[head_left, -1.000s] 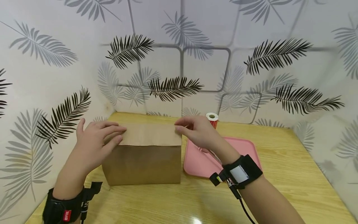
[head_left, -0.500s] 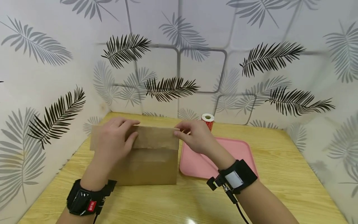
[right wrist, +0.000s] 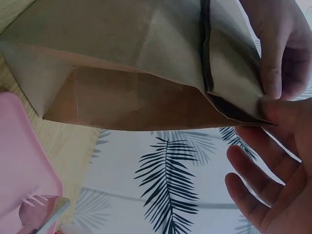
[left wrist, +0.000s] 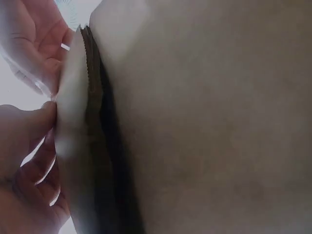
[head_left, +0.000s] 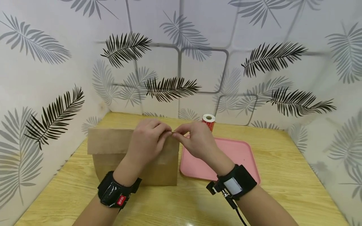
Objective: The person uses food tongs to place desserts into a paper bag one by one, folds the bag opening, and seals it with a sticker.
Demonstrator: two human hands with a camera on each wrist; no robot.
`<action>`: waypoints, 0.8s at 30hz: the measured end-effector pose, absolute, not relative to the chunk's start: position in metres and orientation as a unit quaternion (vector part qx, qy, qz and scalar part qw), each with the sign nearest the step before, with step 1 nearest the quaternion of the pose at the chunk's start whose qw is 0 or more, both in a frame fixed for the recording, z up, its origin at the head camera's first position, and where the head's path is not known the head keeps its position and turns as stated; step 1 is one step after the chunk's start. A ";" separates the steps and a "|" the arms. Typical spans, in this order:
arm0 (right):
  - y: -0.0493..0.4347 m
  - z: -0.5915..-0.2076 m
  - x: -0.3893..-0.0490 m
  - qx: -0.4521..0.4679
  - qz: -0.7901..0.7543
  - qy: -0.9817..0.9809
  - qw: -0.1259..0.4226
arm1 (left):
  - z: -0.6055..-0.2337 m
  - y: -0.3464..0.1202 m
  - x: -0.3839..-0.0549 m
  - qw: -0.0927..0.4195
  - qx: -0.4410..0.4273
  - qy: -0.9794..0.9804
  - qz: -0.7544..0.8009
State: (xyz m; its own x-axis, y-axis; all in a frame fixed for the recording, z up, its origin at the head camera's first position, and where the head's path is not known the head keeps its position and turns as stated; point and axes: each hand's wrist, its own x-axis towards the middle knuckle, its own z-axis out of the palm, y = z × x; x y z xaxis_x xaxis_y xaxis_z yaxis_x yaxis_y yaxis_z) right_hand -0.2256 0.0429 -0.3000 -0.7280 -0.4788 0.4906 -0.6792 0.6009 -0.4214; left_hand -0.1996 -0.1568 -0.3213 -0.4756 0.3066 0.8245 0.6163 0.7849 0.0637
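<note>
A brown paper bag point(head_left: 161, 172) stands on the table, its top edge folded over into a flap point(head_left: 108, 141). My left hand point(head_left: 145, 138) pinches the folded edge near the bag's right end. Right beside it, almost touching, my right hand point(head_left: 198, 139) pinches the right corner of the fold between thumb and index finger. In the right wrist view the other fingers of the right hand point(right wrist: 273, 180) are spread loosely, and the bag's side point(right wrist: 131, 100) caves inward. The left wrist view has the bag's wall point(left wrist: 209, 126) filling most of it.
A pink tray point(head_left: 237, 157) lies right of the bag, partly behind my right forearm. Pink fork tines point(right wrist: 35, 199) show on it in the right wrist view. A roll of red labels point(head_left: 208, 121) stands behind the tray, near the leaf-patterned wall point(head_left: 203, 72).
My left hand has slid right along the fold, from the bag's left end to beside the right hand. The flap's left part is now uncovered. The right hand stays at the right corner.
</note>
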 end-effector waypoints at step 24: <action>0.048 -0.301 -0.217 0.319 0.314 -0.877 0.177 | -0.323 -0.176 -0.202 0.376 -0.297 -0.853 -0.208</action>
State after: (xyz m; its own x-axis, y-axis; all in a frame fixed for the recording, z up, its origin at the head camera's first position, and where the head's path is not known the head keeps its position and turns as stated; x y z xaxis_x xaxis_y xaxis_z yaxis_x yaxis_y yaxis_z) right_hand -0.2171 0.0475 -0.3015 -0.7342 -0.4474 0.5107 -0.6700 0.5992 -0.4383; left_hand -0.2017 -0.1756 -0.3227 -0.5419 0.3493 0.7644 0.6624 0.7374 0.1326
